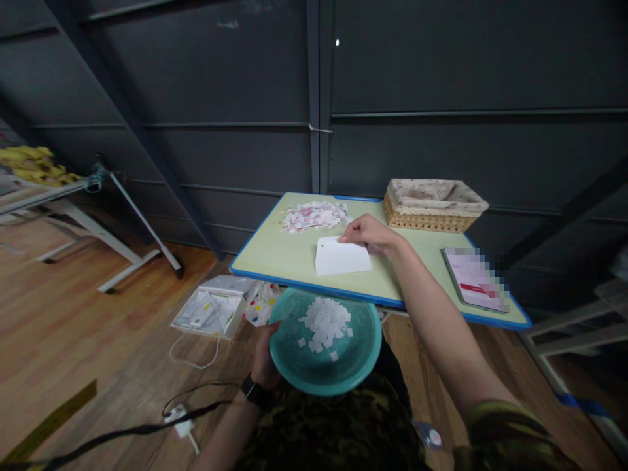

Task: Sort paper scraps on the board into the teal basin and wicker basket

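Observation:
My left hand (266,356), with a dark watch above it, grips the left rim of a teal plastic colander (366,366) in front of my body. Inside the colander lies a heap of small white paper squares (328,320). Over the table, my right hand (369,233) pinches the upper edge of a white sheet of paper (342,258), which hangs with a small dark mark near its top left corner. Just behind it, a pile of pinkish-white paper scraps (314,216) is spread on the green tabletop.
The green table (267,245) has a blue edge. A wicker basket with a cloth liner (434,206) stands at its back right, near a tablet (473,278). On the floor at left are an open white box (209,311), cables and a power strip (180,418).

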